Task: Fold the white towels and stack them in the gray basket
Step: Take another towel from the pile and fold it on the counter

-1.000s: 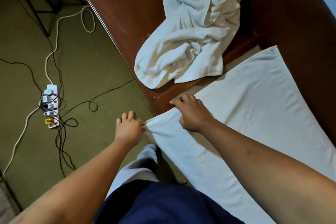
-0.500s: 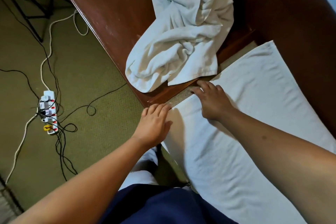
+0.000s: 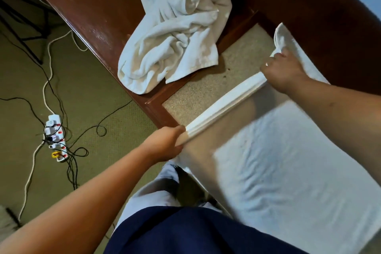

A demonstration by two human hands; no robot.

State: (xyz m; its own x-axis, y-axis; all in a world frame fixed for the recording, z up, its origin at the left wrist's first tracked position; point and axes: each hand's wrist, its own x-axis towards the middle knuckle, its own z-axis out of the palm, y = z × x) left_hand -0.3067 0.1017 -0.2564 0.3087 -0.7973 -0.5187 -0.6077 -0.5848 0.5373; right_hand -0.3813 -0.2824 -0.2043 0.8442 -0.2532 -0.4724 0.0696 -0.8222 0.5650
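Observation:
A white towel (image 3: 288, 171) lies spread on the carpet at the right. Its far edge is lifted and stretched taut between my hands. My left hand (image 3: 165, 142) grips the near-left corner of that edge. My right hand (image 3: 284, 70) grips the far-right corner, beside the wooden wall. A crumpled pile of white towels (image 3: 175, 33) lies on the brown wooden bench (image 3: 86, 6) above. The gray basket is not in view.
A white power strip (image 3: 55, 138) with tangled black cables and a white cord lies on the green carpet at the left. A dark stand's legs (image 3: 22, 27) are at the top left. A brown wooden panel (image 3: 319, 16) borders the towel on the right.
My hands went from pressing flat on the towel's edge to gripping it. They have lifted it off the carpet and spread apart, with the right hand moving far right.

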